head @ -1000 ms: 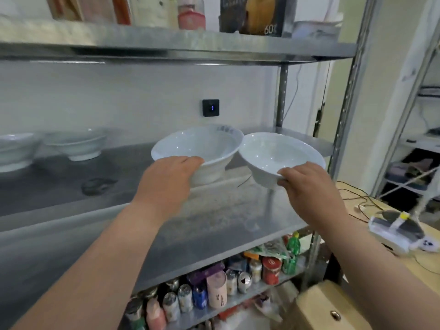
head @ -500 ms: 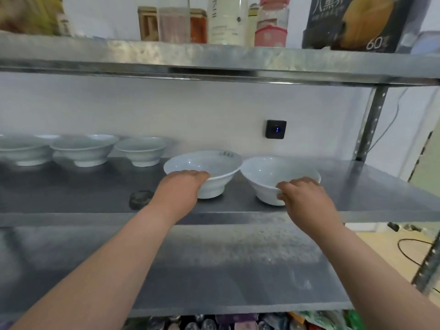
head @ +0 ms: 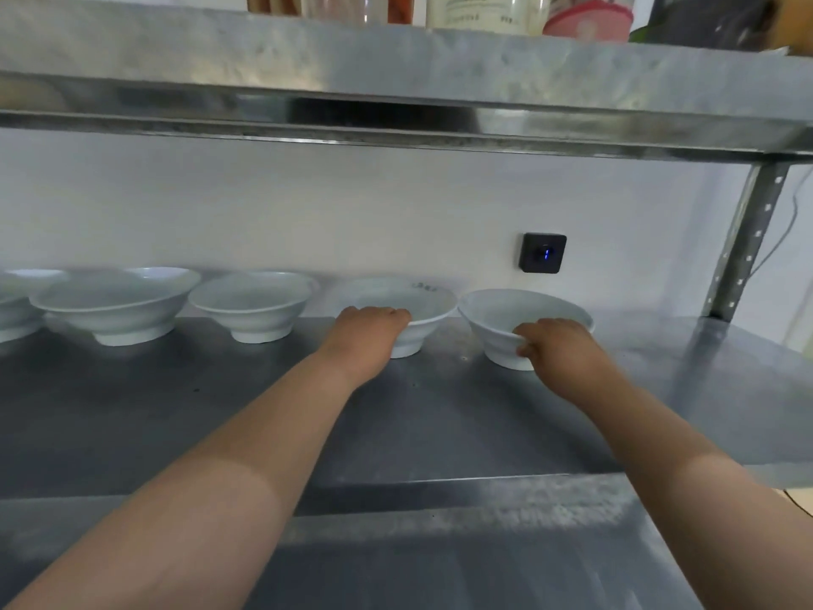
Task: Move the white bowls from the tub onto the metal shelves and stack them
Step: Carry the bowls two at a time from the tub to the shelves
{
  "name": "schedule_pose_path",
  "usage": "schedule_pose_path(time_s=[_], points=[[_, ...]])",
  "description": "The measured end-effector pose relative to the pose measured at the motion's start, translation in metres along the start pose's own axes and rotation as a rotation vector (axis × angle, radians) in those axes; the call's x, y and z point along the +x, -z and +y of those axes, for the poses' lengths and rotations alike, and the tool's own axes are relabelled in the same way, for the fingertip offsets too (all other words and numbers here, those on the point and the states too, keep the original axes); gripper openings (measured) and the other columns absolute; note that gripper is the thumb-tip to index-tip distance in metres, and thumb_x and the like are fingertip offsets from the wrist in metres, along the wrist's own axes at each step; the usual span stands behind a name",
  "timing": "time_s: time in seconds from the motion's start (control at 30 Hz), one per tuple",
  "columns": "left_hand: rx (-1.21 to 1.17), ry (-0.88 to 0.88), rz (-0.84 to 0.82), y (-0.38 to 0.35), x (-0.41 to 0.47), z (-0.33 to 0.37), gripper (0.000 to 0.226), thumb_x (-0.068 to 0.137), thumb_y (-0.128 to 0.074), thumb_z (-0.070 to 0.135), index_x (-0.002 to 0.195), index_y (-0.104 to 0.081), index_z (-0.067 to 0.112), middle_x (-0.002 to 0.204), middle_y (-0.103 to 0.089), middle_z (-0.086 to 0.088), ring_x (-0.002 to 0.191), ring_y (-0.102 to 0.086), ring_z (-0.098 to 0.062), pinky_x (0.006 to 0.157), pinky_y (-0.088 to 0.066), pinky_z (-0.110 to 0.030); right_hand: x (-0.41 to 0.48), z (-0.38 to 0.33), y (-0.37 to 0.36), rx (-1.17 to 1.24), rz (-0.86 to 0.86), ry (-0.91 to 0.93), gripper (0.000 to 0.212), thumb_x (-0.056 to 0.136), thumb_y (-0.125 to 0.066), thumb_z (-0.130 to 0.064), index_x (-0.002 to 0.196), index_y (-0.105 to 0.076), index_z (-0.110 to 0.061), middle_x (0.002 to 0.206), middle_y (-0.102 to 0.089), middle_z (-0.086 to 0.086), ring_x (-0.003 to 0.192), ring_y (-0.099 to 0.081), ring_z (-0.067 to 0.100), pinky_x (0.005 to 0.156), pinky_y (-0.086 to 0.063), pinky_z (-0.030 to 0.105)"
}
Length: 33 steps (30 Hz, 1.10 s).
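Note:
Two white bowls stand side by side at the back of the metal shelf (head: 440, 424). My left hand (head: 367, 334) grips the near rim of the left one (head: 422, 301), which has dark writing on its far rim. Around the near rim of the right bowl (head: 514, 314) my right hand (head: 556, 345) is curled. Both bowls rest upright on the shelf surface, almost touching each other. Further left along the wall stand more white bowls: a small one (head: 253, 308), a wide one (head: 114, 308), and another cut off at the frame's left edge (head: 13, 314).
An upper metal shelf (head: 396, 81) hangs low overhead with bottles and jars on it. A black wall switch (head: 542, 253) with a blue light sits behind the right bowl. A perforated steel post (head: 743, 244) stands at the right. Bare shelf lies right of the bowls.
Both hands carried their bowls from in front of the rack onto the shelf and pushed them back toward the wall; the bowls now sit in line with the others.

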State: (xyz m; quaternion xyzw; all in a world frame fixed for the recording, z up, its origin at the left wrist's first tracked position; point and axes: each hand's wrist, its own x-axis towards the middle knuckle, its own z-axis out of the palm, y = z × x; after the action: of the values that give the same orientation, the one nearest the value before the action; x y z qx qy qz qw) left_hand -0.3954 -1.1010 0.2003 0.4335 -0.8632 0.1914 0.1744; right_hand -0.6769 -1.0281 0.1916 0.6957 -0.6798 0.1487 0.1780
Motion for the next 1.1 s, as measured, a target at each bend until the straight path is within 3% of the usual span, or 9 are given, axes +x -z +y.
schedule_pose_path(time_s=[0.23,0.33,0.47,0.67,0.77,0.87,0.97,1.1], points=[[-0.007,0.029,0.017,-0.022,0.025,-0.015,0.042,0.081,-0.049,0.001,0.12,-0.052,0.016,0.106,-0.061,-0.006,0.093,-0.058,-0.031,0.072,-0.039,-0.036,0.051,-0.006,-0.016,-0.038,-0.116,-0.015,0.023,0.098,-0.047,-0.023,0.117,-0.059,-0.022,0.11,-0.063,0.008,0.102,-0.058,0.029,0.082,-0.042,0.033],[-0.037,0.022,0.094,-0.035,0.024,-0.018,0.052,0.079,-0.052,0.0,0.128,-0.053,0.017,0.104,-0.063,-0.005,0.091,-0.057,-0.03,0.072,-0.032,-0.034,0.051,-0.006,-0.028,-0.035,0.044,0.027,0.023,0.094,-0.053,-0.02,0.114,-0.063,-0.017,0.102,-0.065,0.011,0.099,-0.059,0.035,0.087,-0.04,0.037],[-0.038,-0.021,0.201,-0.048,0.023,-0.02,0.063,0.077,-0.055,0.002,0.136,-0.053,0.024,0.098,-0.062,-0.004,0.083,-0.056,-0.031,0.079,-0.04,-0.037,0.048,-0.003,-0.044,-0.013,0.194,0.06,0.024,0.08,-0.067,-0.012,0.104,-0.069,-0.01,0.088,-0.067,0.015,0.087,-0.061,0.041,0.086,-0.045,0.047],[0.003,-0.036,0.239,-0.044,0.019,-0.02,0.067,0.081,-0.052,0.01,0.143,-0.046,0.032,0.098,-0.059,-0.002,0.08,-0.054,-0.03,0.083,-0.043,-0.042,0.063,-0.005,-0.041,-0.03,0.078,0.021,0.029,0.094,-0.051,-0.023,0.122,-0.059,-0.02,0.109,-0.062,0.009,0.109,-0.052,0.034,0.098,-0.034,0.04],[0.023,-0.006,0.157,-0.04,0.016,-0.018,0.065,0.085,-0.046,0.017,0.146,-0.039,0.037,0.099,-0.058,-0.001,0.087,-0.054,-0.03,0.091,-0.041,-0.043,0.065,-0.005,-0.043,-0.037,0.083,-0.011,0.031,0.096,-0.047,-0.026,0.126,-0.057,-0.025,0.113,-0.06,0.006,0.113,-0.048,0.03,0.103,-0.028,0.039],[0.056,0.051,0.058,-0.035,0.017,-0.015,0.065,0.089,-0.044,0.025,0.149,-0.026,0.043,0.109,-0.055,0.001,0.1,-0.05,-0.027,0.102,-0.034,-0.045,0.064,-0.004,-0.044,-0.053,0.085,-0.06,0.031,0.097,-0.047,-0.027,0.126,-0.055,-0.03,0.117,-0.056,0.005,0.12,-0.043,0.029,0.112,-0.018,0.047],[0.061,0.095,0.009,-0.034,0.017,-0.009,0.067,0.091,-0.042,0.028,0.151,-0.018,0.045,0.118,-0.052,0.001,0.112,-0.047,-0.027,0.112,-0.025,-0.052,0.067,-0.003,-0.043,-0.043,0.014,-0.092,0.032,0.097,-0.047,-0.025,0.127,-0.054,-0.032,0.12,-0.056,0.004,0.121,-0.043,0.029,0.114,-0.017,0.049],[0.061,0.109,-0.021,-0.032,0.014,-0.005,0.068,0.092,-0.043,0.028,0.152,-0.014,0.043,0.124,-0.049,0.0,0.118,-0.043,-0.027,0.116,-0.017,-0.055,0.067,-0.004,-0.041,-0.016,-0.012,-0.102,0.035,0.099,-0.043,-0.025,0.133,-0.05,-0.031,0.124,-0.055,0.006,0.125,-0.041,0.029,0.117,-0.012,0.051]])
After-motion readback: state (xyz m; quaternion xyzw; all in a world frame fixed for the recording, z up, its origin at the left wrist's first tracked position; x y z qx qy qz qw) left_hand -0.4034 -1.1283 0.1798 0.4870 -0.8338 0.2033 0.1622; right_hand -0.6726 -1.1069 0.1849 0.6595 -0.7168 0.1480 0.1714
